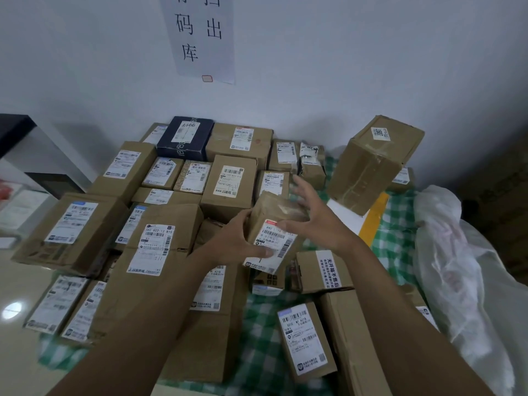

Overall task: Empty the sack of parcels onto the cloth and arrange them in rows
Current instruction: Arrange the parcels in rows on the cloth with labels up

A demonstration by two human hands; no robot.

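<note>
A: Right, nearest first. What's down by the feet?

B: Loose parcel (pixel 306 340), label up, on the green checked cloth (pixel 263 318). Not yet in a row. Long carton just right of it.

A: And the hands?

B: Both on one small brown box (pixel 275 232), held up off the cloth, mid-scene. Left hand (pixel 237 241) grips its left side, thumb lying across the label. Right hand (pixel 311 212) spread wide: thumb on the label's top edge, fingers splayed over the far end, barely curled.

A: Axis?

B: Long axis runs near-to-far, tilted, far end higher. Open cloth lies directly below and to the right, so the right hand is nearer the gap. My guess: it goes down there.

A: Farther out?

B: Left and far, arranged rows of boxes (pixel 228 178), labels up, packed touching. One big carton (pixel 374 164) tipped on edge, far right.

A: The sack?

B: White sack (pixel 445 252) slumped along the cloth's right edge; looks emptied.

A: Room?

B: Pale glossy floor (pixel 17 347) on the left, white wall, paper notice (pixel 200 35) with characters.
</note>
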